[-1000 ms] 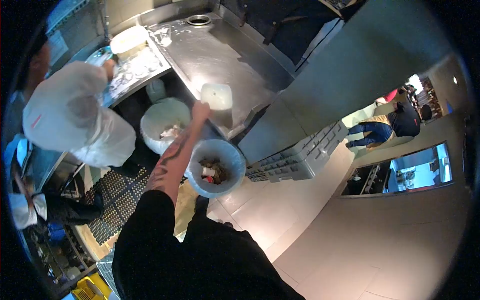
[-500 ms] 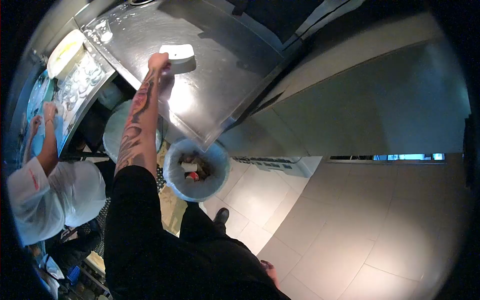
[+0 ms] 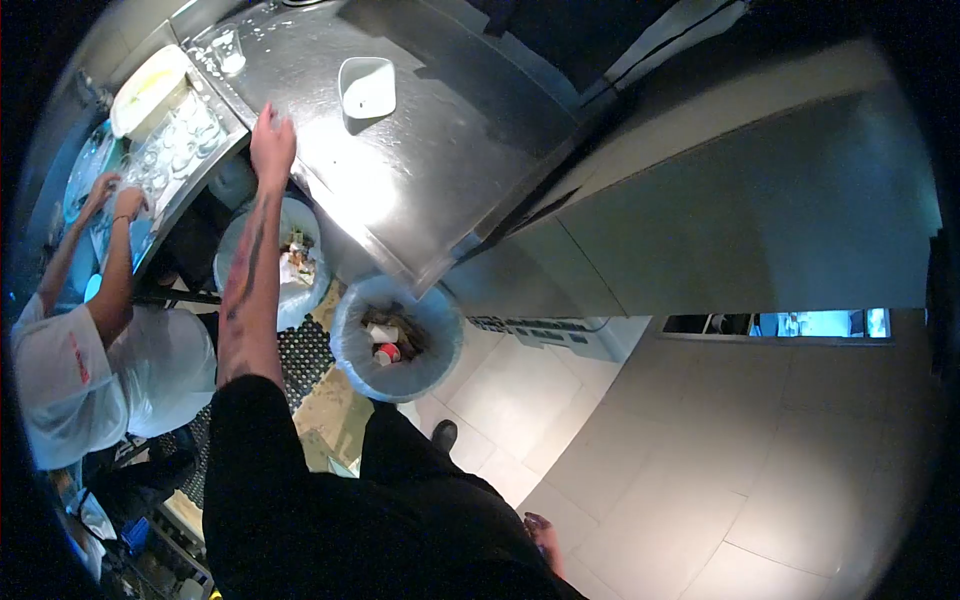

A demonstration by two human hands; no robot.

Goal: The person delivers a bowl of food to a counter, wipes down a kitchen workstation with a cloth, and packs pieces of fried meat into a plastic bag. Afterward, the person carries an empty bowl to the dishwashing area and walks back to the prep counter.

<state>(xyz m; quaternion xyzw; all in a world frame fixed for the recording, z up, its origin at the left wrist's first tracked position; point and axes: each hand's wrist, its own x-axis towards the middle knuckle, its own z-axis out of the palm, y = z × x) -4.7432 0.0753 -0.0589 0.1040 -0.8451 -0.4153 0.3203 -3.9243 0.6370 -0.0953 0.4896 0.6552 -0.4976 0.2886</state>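
A small white square bowl (image 3: 367, 90) stands on the steel counter (image 3: 440, 150), its hollow facing up, with a small dark speck inside. To the bowl's left, at the counter's edge, my left hand (image 3: 273, 148) is apart from it. Its fingers are slightly bent and spread, somewhat blurred, and I see nothing in them. Low beside my hip is my right hand (image 3: 541, 535), its fingers curled in; whether anything is inside them is hidden. Below my left hand is a lined bin (image 3: 232, 250) with food scraps, partly covered by my forearm.
A second lined bin (image 3: 345, 345) with waste stands under the counter's corner. At left, a co-worker (image 3: 150, 370) in white reaches over a rack of glasses (image 3: 180, 150). A white tub (image 3: 150, 92) and a clear cup (image 3: 230, 52) stand beyond. A tall panel (image 3: 720, 220) borders the right.
My left hand has let go of the white bowl and drawn back left. The bowl now rests on the counter with its inside visible. The co-worker's hands have moved toward the glasses.
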